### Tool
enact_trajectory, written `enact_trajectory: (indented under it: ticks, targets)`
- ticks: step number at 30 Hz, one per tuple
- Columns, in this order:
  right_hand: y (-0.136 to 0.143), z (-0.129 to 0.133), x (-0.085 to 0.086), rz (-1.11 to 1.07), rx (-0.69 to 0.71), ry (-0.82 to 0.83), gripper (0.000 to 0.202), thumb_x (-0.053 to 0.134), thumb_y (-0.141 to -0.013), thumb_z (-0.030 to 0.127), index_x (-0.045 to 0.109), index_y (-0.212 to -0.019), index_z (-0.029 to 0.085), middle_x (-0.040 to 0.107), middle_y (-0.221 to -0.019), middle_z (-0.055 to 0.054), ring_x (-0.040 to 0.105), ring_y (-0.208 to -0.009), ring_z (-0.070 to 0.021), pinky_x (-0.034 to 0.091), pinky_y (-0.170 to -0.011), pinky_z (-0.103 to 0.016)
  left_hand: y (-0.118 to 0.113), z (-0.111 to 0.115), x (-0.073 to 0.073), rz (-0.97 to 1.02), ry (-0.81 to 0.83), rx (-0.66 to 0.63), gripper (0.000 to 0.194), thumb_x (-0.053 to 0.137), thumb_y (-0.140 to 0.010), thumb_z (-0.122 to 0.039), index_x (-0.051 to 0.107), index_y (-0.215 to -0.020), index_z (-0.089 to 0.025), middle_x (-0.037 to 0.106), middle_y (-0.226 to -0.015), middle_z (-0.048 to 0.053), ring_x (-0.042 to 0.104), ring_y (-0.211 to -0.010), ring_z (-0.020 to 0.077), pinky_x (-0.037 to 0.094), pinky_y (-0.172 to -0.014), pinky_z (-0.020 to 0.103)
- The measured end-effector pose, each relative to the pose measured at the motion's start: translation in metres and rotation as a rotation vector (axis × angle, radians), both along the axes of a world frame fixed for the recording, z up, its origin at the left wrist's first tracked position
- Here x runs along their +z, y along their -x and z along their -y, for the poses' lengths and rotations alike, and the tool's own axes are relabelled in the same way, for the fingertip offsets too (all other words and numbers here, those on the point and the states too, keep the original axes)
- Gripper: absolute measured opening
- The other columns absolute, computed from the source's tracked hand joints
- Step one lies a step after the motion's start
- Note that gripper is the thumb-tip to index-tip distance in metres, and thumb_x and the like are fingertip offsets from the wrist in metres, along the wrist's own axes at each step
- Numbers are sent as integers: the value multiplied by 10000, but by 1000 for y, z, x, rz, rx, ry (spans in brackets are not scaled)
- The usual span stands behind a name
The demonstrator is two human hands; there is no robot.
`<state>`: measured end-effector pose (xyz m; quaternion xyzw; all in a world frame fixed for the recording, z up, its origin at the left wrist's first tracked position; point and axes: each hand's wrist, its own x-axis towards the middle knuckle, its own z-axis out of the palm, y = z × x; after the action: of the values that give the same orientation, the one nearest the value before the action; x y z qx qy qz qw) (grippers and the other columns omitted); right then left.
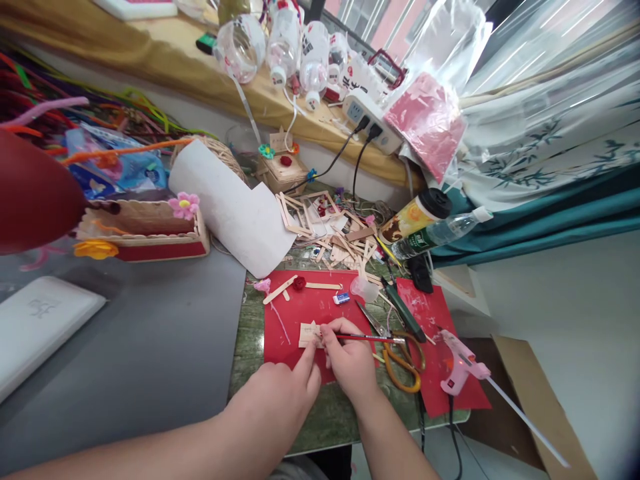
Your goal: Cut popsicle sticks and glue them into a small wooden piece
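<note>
My right hand [353, 367] is closed round a red-and-black pencil [373, 338], its tip on a small pale wooden panel [305, 336] made of craft sticks. My left hand [285, 393] presses that panel down with its index finger stretched out, the other fingers curled under. Faint marks show on the panel, which lies on a red sheet [280, 333]. Also on the sheet are a blue-and-white eraser [341, 299], loose craft sticks [324, 286], a dark red rose [299, 283] and a pink flower [263, 286]. Scissors with orange handles [400, 373] lie to the right of my right hand.
A pink glue gun [463, 367] rests on a second red sheet at right. Behind are a craft stick pile [345, 243], a paper cup [415, 213] and a water bottle [440, 233]. A decorated box [160, 250], white paper [225, 207] and a white device [45, 327] are left.
</note>
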<state>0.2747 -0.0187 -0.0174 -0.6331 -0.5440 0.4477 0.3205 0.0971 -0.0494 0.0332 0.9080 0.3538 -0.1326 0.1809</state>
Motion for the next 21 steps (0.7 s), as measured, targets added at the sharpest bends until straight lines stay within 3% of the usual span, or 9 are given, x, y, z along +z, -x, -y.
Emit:
enact_trajectory:
  ticks: [13,21]
  targets:
    - [-2,-1,2,23,41,-9,327,619,-953,500,612,-772,227,592,-579,26,487,-441,-128,377,-430,-237,1,0,1,9,-4,-3,703,653,-841,-269,469,-1498,-99,235,-1615,320,711,-577,234,579,-492,401]
    - [-3,1,-7,-98,-47,37,341,625,-955,513,582,-794,216,546,-546,56,447,-384,-92,340,-391,-207,1,1,-3,8,5,-7,731,683,-825,-298,470,-1503,-128,256,-1615,298,719,-595,230,592,-504,391]
